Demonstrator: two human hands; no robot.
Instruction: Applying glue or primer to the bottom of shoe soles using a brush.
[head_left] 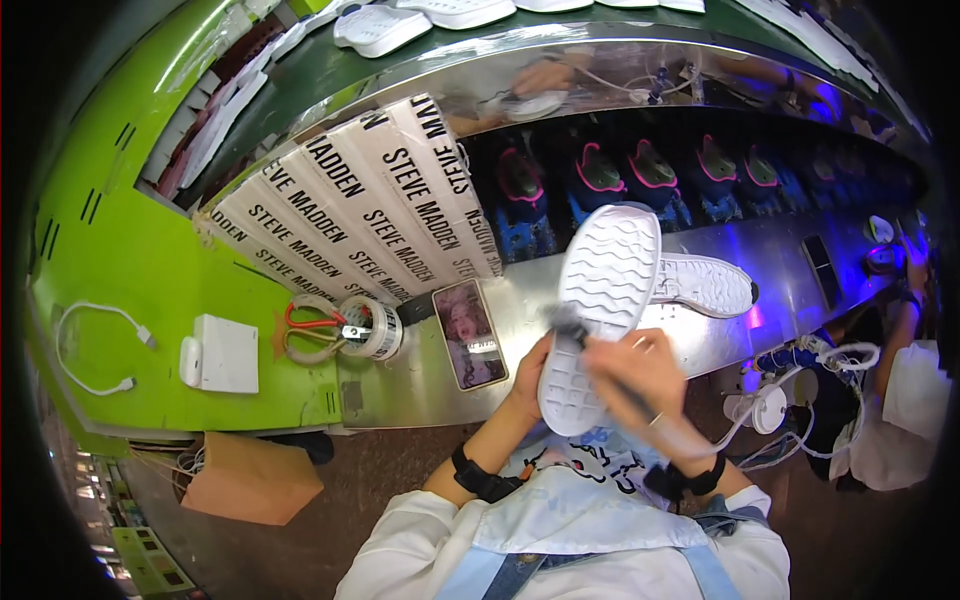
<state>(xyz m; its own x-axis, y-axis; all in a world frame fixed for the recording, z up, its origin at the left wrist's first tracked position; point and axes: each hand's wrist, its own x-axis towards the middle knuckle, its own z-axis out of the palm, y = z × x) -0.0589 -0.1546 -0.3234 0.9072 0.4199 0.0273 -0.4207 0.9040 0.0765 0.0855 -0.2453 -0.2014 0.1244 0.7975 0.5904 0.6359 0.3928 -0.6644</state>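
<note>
A white shoe sole (612,262) stands tilted in front of me, with its wavy and gridded face showing. My left hand (529,376) is closed around its lower left edge. Across that face, my right hand (642,376) grips a brush (572,324) with a dark head, blurred by motion. The brush head is over the middle of the sole, but I cannot tell whether it touches. Behind it, a second white sole (705,285) lies on the metal bench (530,300).
To the left are a smartphone (469,333), a tape roll (375,330), scissors (310,328), a white charger (225,355) and a printed box (350,200). White soles (455,10) line the green conveyor (330,65). A co-worker's arm (903,325) is at right, near white hoses (800,420).
</note>
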